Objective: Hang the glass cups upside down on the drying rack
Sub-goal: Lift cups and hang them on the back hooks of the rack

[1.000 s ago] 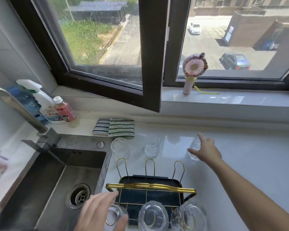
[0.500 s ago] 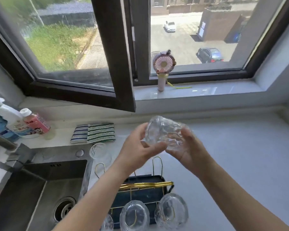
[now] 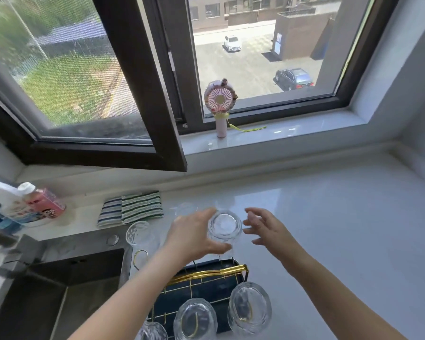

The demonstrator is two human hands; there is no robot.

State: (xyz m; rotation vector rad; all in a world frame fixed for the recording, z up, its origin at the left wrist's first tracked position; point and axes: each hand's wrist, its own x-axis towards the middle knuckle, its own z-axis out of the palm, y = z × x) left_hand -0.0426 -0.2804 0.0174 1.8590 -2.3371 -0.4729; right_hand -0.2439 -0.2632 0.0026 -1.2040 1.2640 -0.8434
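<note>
My left hand (image 3: 194, 235) grips a clear glass cup (image 3: 224, 228) held bottom-up over the far row of the drying rack (image 3: 207, 278), a dark tray with gold wire hooks. Just right of the cup, my right hand (image 3: 266, 229) hovers with its fingers spread, holding nothing. Three cups hang upside down on the rack's near row: one on the right (image 3: 249, 309), one in the middle (image 3: 195, 320), one cut off at the bottom edge (image 3: 151, 331). An upright cup (image 3: 140, 233) stands on the counter left of my left hand, and another (image 3: 185, 209) shows faintly behind it.
A steel sink (image 3: 59, 290) lies left of the rack. Folded striped cloths (image 3: 133, 208) and spray and soap bottles (image 3: 22, 204) sit at the back left. A small pink fan (image 3: 220, 104) stands on the windowsill. An open window frame (image 3: 142, 94) juts over the counter.
The cup has come down from chest height toward the rack's far hooks and is turned bottom-up. My right hand has let go of it; my left hand alone holds it.
</note>
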